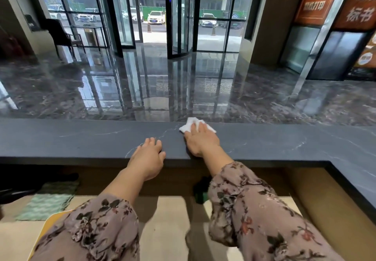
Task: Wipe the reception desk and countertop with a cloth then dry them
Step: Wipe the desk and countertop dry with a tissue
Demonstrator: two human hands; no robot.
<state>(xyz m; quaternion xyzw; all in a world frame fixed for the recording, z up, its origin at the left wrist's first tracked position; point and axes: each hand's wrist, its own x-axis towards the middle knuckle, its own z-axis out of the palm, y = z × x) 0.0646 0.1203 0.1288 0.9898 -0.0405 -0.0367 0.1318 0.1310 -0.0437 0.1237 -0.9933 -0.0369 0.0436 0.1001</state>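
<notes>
while our left hand (pixel 149 155) rests with relaxed fingers on the near edge of the dark grey veined stone countertop (pixel 71 138) — holding nothing — our right hand (pixel 200 141) presses flat fingers on the crumpled white cloth (pixel 187 127) at its far edge.

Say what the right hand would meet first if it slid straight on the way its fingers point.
Nothing, as far as I can see. The right hand presses the white cloth close to the far edge of the dark countertop; past it lies only open air above the lobby floor.
</notes>
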